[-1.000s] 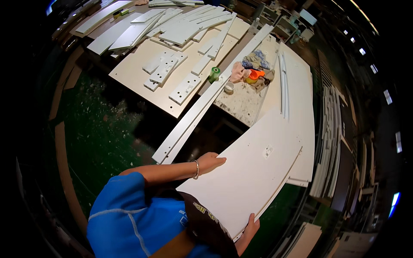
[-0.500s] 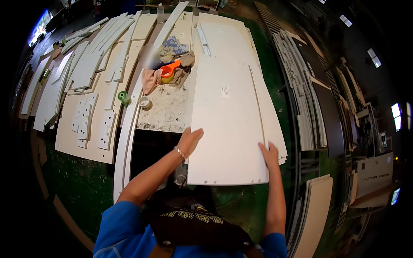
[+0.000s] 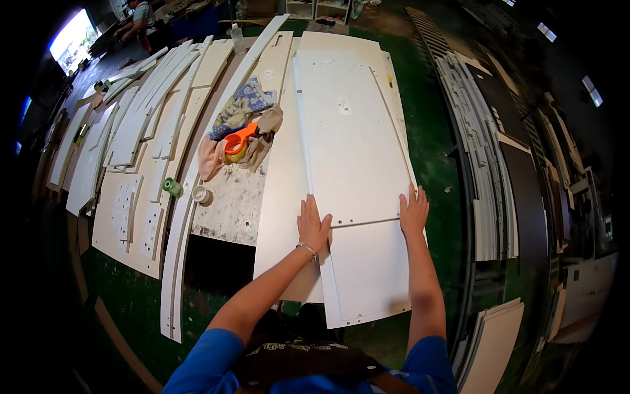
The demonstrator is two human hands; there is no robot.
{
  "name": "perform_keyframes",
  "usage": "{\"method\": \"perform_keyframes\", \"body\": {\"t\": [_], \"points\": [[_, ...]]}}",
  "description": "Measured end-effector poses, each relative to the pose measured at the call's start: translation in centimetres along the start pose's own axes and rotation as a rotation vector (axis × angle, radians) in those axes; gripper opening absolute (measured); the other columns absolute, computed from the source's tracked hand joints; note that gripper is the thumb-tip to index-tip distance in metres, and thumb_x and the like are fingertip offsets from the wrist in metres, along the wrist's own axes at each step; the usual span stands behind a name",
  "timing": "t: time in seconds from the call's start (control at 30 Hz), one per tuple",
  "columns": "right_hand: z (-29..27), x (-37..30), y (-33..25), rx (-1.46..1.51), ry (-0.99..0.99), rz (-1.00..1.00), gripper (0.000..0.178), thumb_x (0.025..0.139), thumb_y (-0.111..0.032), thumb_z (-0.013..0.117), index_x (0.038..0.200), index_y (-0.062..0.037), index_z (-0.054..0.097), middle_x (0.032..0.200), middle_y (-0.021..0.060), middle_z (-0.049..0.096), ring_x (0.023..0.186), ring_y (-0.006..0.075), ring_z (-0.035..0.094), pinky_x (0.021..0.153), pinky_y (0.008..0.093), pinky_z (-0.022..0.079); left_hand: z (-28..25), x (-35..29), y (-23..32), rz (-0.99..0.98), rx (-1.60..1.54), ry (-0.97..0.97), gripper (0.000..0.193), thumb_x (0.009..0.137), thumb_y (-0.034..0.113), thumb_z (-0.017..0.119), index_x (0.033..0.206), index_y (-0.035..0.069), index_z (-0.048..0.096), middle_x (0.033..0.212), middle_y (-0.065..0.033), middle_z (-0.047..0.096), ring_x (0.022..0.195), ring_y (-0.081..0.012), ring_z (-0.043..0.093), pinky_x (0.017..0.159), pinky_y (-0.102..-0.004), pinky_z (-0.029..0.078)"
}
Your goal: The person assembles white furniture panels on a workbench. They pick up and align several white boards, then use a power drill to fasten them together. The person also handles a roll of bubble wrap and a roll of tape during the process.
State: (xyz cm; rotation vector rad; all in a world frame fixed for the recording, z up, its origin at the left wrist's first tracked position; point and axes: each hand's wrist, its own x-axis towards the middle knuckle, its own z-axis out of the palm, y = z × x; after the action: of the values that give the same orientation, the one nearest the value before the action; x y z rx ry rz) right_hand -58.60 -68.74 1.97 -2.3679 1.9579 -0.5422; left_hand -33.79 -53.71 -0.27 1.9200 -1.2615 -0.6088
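Note:
A long white panel (image 3: 357, 157) lies on a stack in front of me, with a small label, drilled holes along its near edge and a dark slot toward its right side. A second white panel (image 3: 371, 269) shows underneath, nearer to me. My left hand (image 3: 314, 226) rests at the upper panel's near-left corner, fingers stretched and thumb apart. At the opposite near corner lies my right hand (image 3: 413, 210), its fingers extended over the right edge. Neither hand is closed around the panel.
Left of the stack lie cloths (image 3: 243, 105), an orange tape dispenser (image 3: 240, 139), a small white tub (image 3: 201, 194) and a green roll (image 3: 172, 187). White strips (image 3: 154, 98) cover the far-left table. Stacked boards (image 3: 482, 164) stand along the right. A person (image 3: 141, 20) is far left.
The upper panel has moved away from me onto the stack, showing the panel beneath. My hands moved with it and now lie flatter at its near corners.

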Motion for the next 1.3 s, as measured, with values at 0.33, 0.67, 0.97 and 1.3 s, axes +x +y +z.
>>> {"method": "perform_keyframes", "body": {"t": [0.33,0.67,0.97,1.3], "points": [[2.1,10.5,-3.7,-0.006,-0.047,-0.040,0.051,0.091,-0.043,0.043,0.134,-0.0172,0.042,0.136,0.0159,0.039,0.122,0.0291,0.041,0.096,0.0447,0.035,-1.4,9.3,0.2,-0.066,-0.104,-0.011,0.071,0.085,0.027,0.057,0.136,-0.007,0.020,0.133,-0.0301,0.034,0.122,-0.0401,0.035,0.104,-0.0400,0.029],[3.8,4.6,-4.2,-0.115,0.035,0.153,0.055,0.094,-0.045,0.034,0.141,-0.0161,0.028,0.144,0.0184,0.024,0.132,0.0350,0.025,0.097,0.0558,0.031,-28.3,3.2,-14.8,0.072,-0.028,0.338,0.081,0.074,0.030,0.069,0.137,0.002,0.027,0.131,-0.0218,0.039,0.119,-0.0298,0.039,0.098,-0.0367,0.033],[3.0,-12.7,-13.2,0.549,0.003,0.255,0.055,0.090,-0.012,0.047,0.138,0.0020,0.024,0.144,0.0197,0.024,0.134,0.0294,0.024,0.108,0.0381,0.024,-51.5,17.0,-44.7,-0.788,-1.135,0.851,0.029,0.082,0.023,0.062,0.067,0.009,0.042,0.075,-0.0056,0.050,0.060,-0.0210,0.046,0.049,-0.0316,0.036],[-1.8,-15.3,-34.7,0.648,-0.405,0.202,0.053,0.083,-0.004,0.056,0.132,0.0015,0.038,0.136,0.0152,0.039,0.123,0.0236,0.040,0.093,0.0332,0.042,-57.8,21.7,-50.1,-0.862,-1.424,0.913,0.032,0.079,0.031,0.068,0.084,0.002,0.057,0.082,-0.0187,0.063,0.056,-0.0184,0.060,0.043,-0.0236,0.047]]}}
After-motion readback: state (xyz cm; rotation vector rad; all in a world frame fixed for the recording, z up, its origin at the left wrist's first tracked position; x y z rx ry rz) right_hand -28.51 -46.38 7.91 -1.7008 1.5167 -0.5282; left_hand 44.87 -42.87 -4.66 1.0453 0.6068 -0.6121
